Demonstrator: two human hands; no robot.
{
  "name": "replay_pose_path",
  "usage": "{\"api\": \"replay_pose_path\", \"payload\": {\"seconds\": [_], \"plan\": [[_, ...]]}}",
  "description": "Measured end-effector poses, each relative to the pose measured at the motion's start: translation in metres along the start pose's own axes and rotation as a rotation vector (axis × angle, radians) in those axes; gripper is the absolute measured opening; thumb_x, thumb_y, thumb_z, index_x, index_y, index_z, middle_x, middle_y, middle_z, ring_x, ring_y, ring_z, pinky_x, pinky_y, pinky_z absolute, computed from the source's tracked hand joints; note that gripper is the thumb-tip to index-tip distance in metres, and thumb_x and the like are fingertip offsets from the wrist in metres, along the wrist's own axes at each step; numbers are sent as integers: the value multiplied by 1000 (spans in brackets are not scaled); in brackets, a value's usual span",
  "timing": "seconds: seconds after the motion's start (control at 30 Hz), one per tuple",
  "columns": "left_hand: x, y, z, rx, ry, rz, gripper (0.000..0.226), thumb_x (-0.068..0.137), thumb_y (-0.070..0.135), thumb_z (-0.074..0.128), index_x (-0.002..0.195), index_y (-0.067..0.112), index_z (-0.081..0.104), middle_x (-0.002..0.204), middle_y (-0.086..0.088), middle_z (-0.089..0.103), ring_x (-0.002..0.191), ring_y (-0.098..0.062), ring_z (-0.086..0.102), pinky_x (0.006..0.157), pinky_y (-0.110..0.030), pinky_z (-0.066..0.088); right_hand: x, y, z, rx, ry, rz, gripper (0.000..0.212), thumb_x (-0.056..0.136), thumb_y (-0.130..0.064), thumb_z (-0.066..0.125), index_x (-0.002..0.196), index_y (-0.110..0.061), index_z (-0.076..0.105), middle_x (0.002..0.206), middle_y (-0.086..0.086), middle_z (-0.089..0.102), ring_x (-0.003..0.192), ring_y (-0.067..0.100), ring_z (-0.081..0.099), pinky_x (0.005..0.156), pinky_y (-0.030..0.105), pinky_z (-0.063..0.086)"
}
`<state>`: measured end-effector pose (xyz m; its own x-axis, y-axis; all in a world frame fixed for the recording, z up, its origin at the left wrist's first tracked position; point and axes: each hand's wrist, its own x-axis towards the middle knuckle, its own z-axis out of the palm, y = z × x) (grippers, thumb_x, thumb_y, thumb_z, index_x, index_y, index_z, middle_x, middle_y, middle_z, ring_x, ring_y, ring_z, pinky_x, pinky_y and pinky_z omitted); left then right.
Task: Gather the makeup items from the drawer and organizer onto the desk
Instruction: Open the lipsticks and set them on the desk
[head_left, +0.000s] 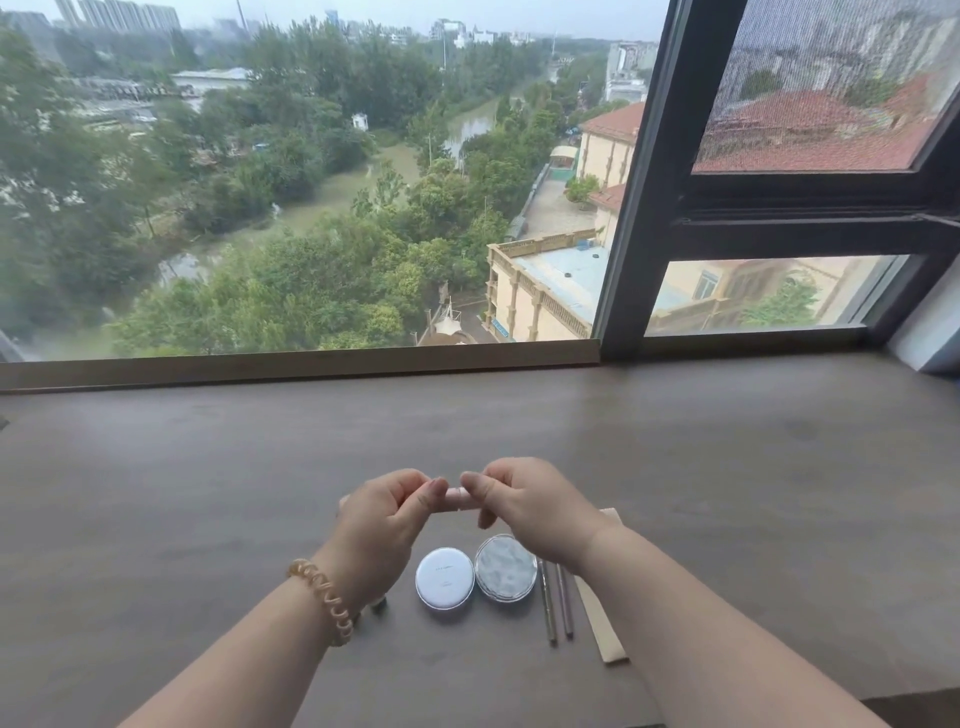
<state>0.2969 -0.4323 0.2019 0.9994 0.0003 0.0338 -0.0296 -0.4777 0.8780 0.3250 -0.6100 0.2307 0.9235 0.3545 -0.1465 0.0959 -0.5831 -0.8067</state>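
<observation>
Above the brown desk (208, 493), my left hand (387, 512) and my right hand (524, 506) pinch the two ends of a small pale pink tube (458, 500) held level between them. Most of the tube is hidden by my fingers. Below my hands lie a white round compact (445, 577) and a clear round case (505, 567) side by side. Right of the case, two thin makeup pencils (556, 605) lie parallel, with a tan flat stick (602, 623) beside them. A small dark item (379, 605) peeks out under my left wrist.
A large window (311, 182) with a dark frame (639, 208) rises behind the desk's far edge, over a low wooden sill (296, 366). The desk's near edge (909, 699) shows at bottom right. No drawer or organizer is in view.
</observation>
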Motion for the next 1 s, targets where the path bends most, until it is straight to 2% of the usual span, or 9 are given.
{"api": "replay_pose_path", "payload": {"seconds": [0.17, 0.33, 0.43, 0.57, 0.63, 0.73, 0.83, 0.93, 1.0], "plan": [[1, 1, -2, 104, -19, -25, 48, 88, 55, 43, 72, 12, 59, 80, 20, 74, 47, 5, 45, 74, -39, 32, -2, 1, 3, -167, 39, -91, 20, 78, -44, 69, 79, -30, 55, 82, -13, 63, 85, 10, 57, 89, 36, 42], [1, 3, -4, 74, -17, -76, 49, 85, 54, 44, 58, 16, 54, 46, 25, 57, 41, 0, 42, 72, -38, 29, -5, -5, 4, -223, 6, -44, 34, 80, -56, 61, 101, -29, 58, 91, -14, 60, 87, 5, 50, 91, 29, 35], [0, 5, -7, 67, -11, -92, 47, 89, 51, 46, 62, 15, 59, 52, 25, 62, 45, 2, 44, 71, -36, 30, -1, -2, 7, -157, -51, -30, 29, 91, -50, 48, 75, -28, 59, 72, -13, 63, 70, 1, 50, 84, 33, 38], [-4, 7, -11, -69, -37, -115, 45, 87, 51, 49, 72, 17, 74, 67, -1, 72, 57, -12, 41, 64, -33, 36, -2, 3, 9, -120, 58, -130, 14, 80, -38, 69, 80, -27, 61, 77, -12, 64, 80, 11, 58, 88, 38, 44], [-6, 5, -14, -131, -47, -126, 38, 86, 51, 50, 73, 27, 77, 63, -10, 60, 61, -16, 39, 62, -31, 34, -4, 3, 10, -145, 125, -198, 17, 74, -33, 76, 81, -27, 61, 78, -16, 64, 83, 10, 59, 91, 37, 43], [-10, 4, -18, -160, -69, -145, 38, 88, 49, 52, 80, 23, 78, 63, -6, 50, 63, -18, 37, 62, -30, 31, -3, 3, 13, -261, 187, -286, 19, 73, -32, 76, 84, -27, 61, 76, -22, 58, 81, 2, 54, 103, 33, 28], [-12, 5, -19, -136, -71, -162, 43, 89, 45, 55, 85, 8, 75, 54, 15, 60, 59, -11, 39, 57, -24, 34, -1, 7, 19, -388, 239, -344, 20, 74, -33, 76, 86, -26, 62, 79, -16, 59, 84, 6, 54, 108, 34, 15], [-13, 2, -20, -119, -55, -154, 39, 91, 37, 54, 88, 3, 72, 76, 21, 73, 50, -1, 39, 50, -13, 36, 1, 15, 23, -488, 274, -364, 16, 76, -31, 73, 85, -25, 61, 78, -12, 63, 84, 12, 57, 109, 36, 15], [-14, -4, -25, -144, 14, -167, 43, 92, 38, 53, 85, 0, 70, 85, 16, 75, 55, -8, 37, 55, -18, 38, 2, 25, 22, -537, 336, -337, 12, 79, -31, 70, 83, -24, 60, 74, -12, 64, 83, 14, 58, 109, 37, 17]]}}
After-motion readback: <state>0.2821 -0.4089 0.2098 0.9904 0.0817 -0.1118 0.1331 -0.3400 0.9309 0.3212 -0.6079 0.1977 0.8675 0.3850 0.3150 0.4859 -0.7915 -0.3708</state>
